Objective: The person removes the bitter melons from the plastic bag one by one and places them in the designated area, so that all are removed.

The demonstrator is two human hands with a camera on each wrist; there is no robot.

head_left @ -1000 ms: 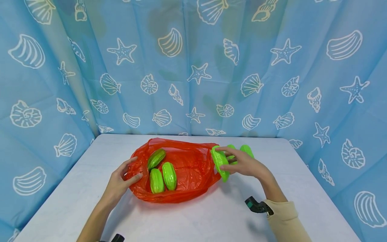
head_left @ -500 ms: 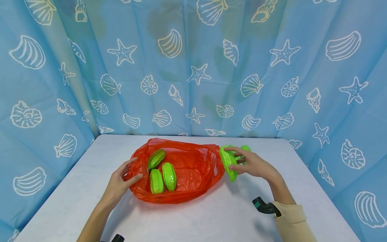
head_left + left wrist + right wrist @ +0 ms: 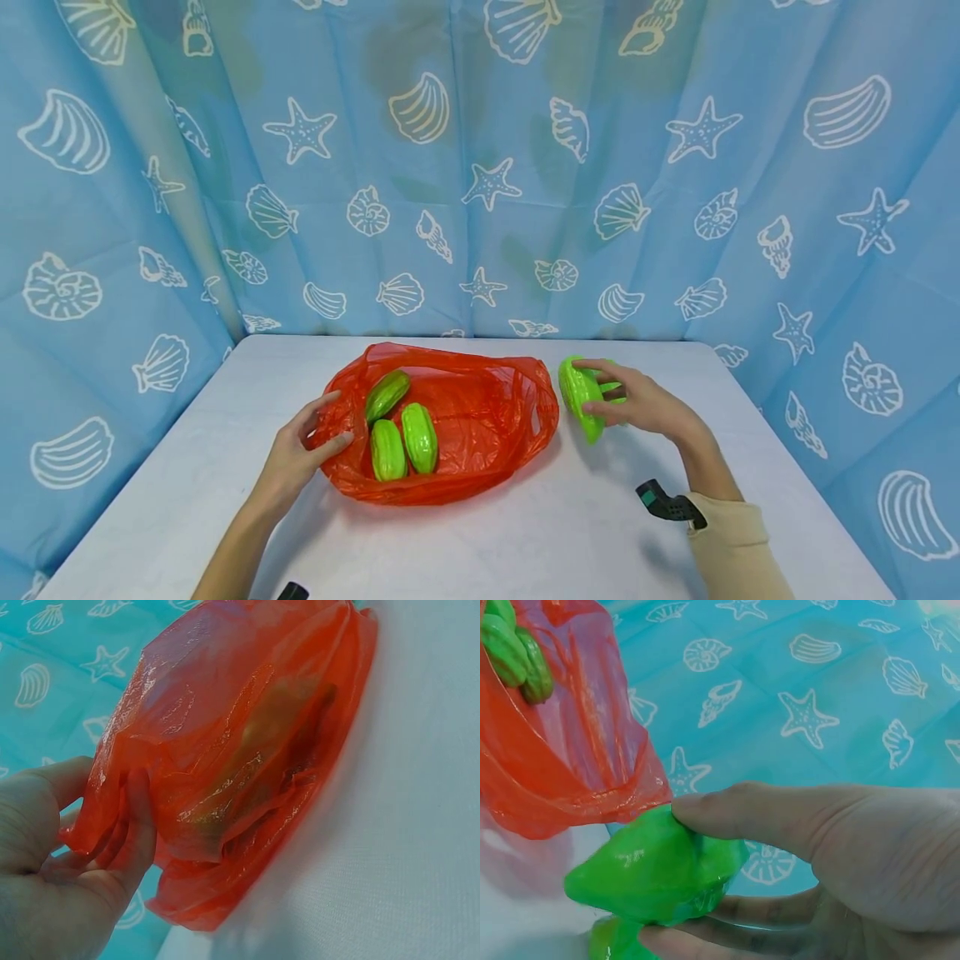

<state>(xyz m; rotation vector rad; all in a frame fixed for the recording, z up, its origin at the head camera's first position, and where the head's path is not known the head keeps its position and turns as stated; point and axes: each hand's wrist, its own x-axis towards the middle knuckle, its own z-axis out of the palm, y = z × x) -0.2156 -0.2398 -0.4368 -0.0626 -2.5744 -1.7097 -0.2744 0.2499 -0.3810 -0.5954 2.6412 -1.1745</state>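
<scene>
A red plastic bag (image 3: 465, 408) lies wide-mouthed on the table, with three green ribbed fruits, like star fruits (image 3: 420, 437), inside its left half. At its left rim my left hand (image 3: 300, 446) pinches the thin plastic between thumb and fingers, as the left wrist view also shows. My right hand (image 3: 648, 404) holds another green star fruit (image 3: 579, 392) between thumb and fingertips, just right of the bag and apart from it. In the right wrist view this star fruit (image 3: 652, 866) has a pointed end. Behind it, more green shows, a star fruit (image 3: 615, 941) mostly hidden by the hand.
The white table (image 3: 480, 550) ends at a blue curtain (image 3: 450, 250) printed with shells and starfish, which hangs along the back and sides. A black wrist device (image 3: 667, 504) sits at my right cuff.
My right hand has moved right with the star fruit, from the bag's right edge to beside it, now covering the green fruits behind. My left hand and the bag stay nearly still.
</scene>
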